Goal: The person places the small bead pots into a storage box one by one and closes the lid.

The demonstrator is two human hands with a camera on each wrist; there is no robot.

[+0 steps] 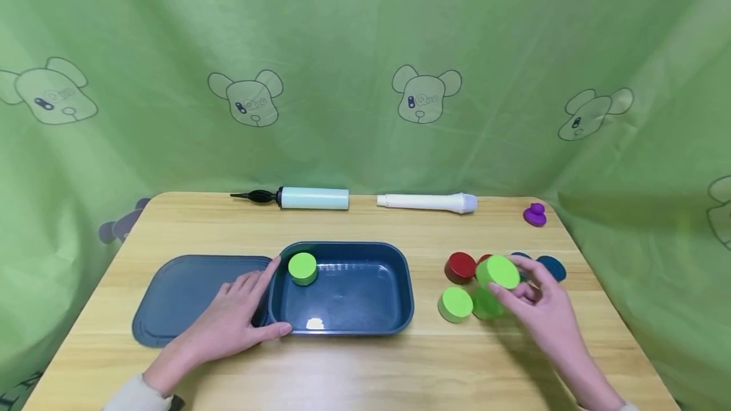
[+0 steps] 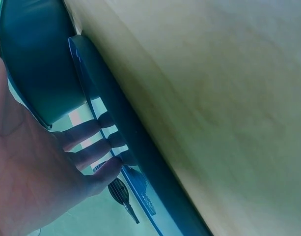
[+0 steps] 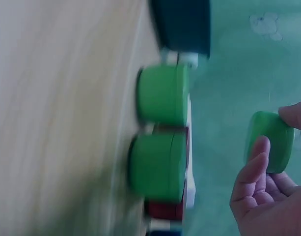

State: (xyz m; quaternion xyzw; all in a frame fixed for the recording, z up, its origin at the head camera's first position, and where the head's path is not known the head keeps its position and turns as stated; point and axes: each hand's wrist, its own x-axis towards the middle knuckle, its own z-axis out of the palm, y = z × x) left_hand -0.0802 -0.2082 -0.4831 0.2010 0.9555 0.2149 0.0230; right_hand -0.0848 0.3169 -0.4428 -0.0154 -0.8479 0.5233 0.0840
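Note:
My right hand [image 1: 533, 293] pinches a green round block [image 1: 498, 273] between thumb and fingers, raised above the table in the right wrist view. Under it stands a second green round block [image 1: 487, 305], partly covered by the held one; a third green block [image 1: 455, 304] is just left of that. My left hand [image 1: 240, 316] lies at the left end of the dark blue box [image 1: 412, 300], thumb at its front corner and index finger along the left rim, other fingers over the lid [image 1: 183, 300]. Inside the box, near the back left corner, sits another green block [image 1: 302, 269].
Behind the green blocks are red round blocks [image 1: 460, 267] and dark blue round blocks [image 1: 551, 268], some partly hidden by the right hand. Along the back edge lie a hand pump [image 1: 314, 198], a white microphone-shaped stick [image 1: 425, 202] and a purple duck [image 1: 535, 214].

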